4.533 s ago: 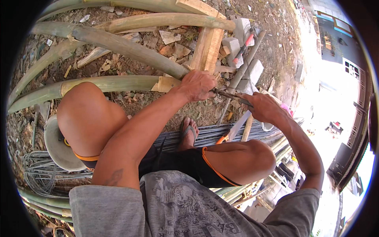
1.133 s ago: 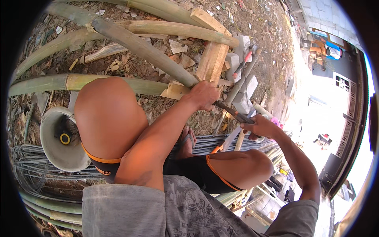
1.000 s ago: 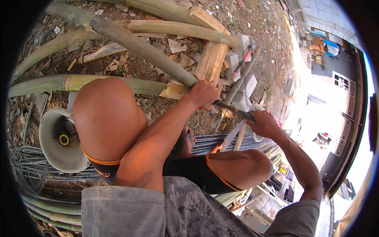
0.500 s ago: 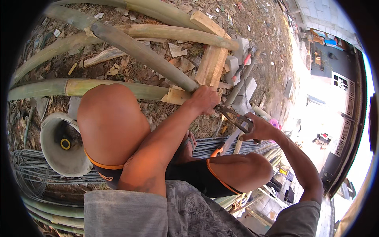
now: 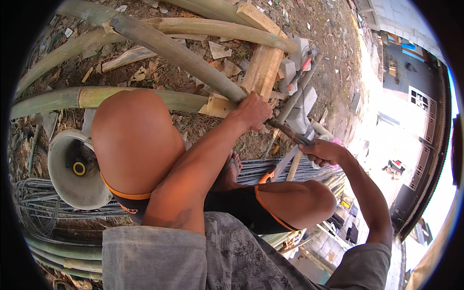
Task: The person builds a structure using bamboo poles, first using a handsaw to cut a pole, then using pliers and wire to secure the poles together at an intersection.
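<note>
Two hands are at work: the right hand (image 5: 325, 151) grasps the handles of long dark pincers (image 5: 290, 133), whose head lies just beside the left hand (image 5: 255, 111). The left hand is curled near the end of a bamboo pole (image 5: 181, 55), by a wooden beam (image 5: 263, 72); whether it grips anything cannot be told. Sound practice, in this judgement, is to brace the left hand, keep it clear of the pincers' bite, and squeeze evenly.

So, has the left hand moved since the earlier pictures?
No, not noticeably: judged against the wooden beam, the left hand stays in place, by the near end of the bamboo pole.
</note>
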The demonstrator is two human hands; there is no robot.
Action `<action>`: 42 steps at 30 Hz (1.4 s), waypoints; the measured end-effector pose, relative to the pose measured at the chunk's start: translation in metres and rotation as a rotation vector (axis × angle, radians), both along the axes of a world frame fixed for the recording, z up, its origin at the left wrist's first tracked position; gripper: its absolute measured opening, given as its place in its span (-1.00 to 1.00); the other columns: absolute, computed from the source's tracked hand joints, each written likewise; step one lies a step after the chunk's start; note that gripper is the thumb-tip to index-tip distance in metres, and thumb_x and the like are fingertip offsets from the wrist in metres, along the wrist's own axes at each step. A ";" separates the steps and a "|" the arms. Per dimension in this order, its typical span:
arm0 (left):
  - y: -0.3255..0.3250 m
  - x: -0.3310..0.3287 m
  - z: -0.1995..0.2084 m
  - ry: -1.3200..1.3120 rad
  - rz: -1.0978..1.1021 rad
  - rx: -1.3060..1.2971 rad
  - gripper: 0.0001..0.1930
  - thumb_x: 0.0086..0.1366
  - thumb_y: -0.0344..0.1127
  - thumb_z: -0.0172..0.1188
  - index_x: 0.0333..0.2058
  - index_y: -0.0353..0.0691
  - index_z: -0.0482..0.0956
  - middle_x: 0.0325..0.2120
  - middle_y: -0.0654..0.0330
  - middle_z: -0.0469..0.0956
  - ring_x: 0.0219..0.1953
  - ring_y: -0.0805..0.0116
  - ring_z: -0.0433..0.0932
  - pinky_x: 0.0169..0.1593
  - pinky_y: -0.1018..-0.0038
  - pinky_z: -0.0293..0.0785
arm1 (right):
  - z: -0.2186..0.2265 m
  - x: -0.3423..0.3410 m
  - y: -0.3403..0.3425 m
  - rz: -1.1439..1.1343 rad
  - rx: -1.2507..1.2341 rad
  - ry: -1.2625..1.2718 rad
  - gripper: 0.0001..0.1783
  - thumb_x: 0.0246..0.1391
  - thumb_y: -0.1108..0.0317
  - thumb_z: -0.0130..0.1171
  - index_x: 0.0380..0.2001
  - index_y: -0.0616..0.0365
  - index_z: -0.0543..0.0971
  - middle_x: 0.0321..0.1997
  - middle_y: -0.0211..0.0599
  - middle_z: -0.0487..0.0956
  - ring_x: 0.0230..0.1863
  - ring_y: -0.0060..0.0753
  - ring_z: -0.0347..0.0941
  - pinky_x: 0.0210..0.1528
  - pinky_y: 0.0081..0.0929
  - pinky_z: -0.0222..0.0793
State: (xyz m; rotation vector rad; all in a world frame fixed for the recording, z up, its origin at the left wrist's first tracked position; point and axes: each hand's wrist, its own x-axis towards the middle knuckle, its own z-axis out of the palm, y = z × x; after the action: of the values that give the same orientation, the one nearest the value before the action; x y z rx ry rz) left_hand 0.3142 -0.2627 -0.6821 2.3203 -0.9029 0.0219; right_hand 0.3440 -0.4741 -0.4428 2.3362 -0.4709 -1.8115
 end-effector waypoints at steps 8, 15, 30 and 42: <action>0.004 0.001 -0.006 0.029 0.015 -0.053 -0.54 0.02 0.21 0.61 -0.42 -0.11 0.84 -0.43 0.16 0.80 -0.30 0.16 0.82 -0.26 0.26 0.67 | 0.019 -0.014 0.056 0.684 0.077 -0.390 -0.44 0.15 -0.01 0.54 -0.16 0.34 0.65 -0.37 0.16 0.71 -0.35 0.34 0.65 -0.13 0.13 0.59; -0.002 0.002 -0.001 0.138 -0.026 0.009 -0.52 0.06 0.18 0.59 -0.39 -0.16 0.81 -0.39 0.11 0.78 -0.16 0.11 0.79 -0.08 0.18 0.64 | 0.012 0.011 0.021 -0.188 0.154 0.082 -0.63 0.13 0.20 0.61 -0.25 0.25 0.68 -0.51 -0.19 0.67 -0.55 -0.28 0.64 -0.49 -0.30 0.50; 0.000 0.003 -0.007 0.129 -0.009 -0.002 -0.52 0.04 0.15 0.61 -0.35 -0.18 0.83 -0.38 0.07 0.79 -0.15 0.08 0.78 -0.09 0.19 0.65 | 0.009 -0.007 0.017 1.413 0.146 -0.551 -0.32 0.17 0.12 0.50 0.24 0.25 0.52 -0.17 -0.18 0.60 -0.27 -0.14 0.56 -0.21 -0.13 0.49; -0.003 0.004 -0.012 0.156 -0.010 -0.072 -0.53 0.06 0.16 0.60 -0.35 -0.18 0.80 -0.37 0.11 0.78 -0.08 0.12 0.75 -0.07 0.17 0.63 | 0.018 0.017 0.039 0.545 0.037 -0.243 -0.47 0.34 -0.06 0.39 -0.22 0.32 0.74 -0.52 -0.11 0.66 -0.50 -0.16 0.68 -0.36 -0.05 0.51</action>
State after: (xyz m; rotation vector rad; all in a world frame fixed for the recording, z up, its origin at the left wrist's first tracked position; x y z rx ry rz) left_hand 0.3177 -0.2658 -0.6940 2.2166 -0.8219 -0.1267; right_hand 0.3609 -0.4356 -0.4250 2.4023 0.1716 -1.3046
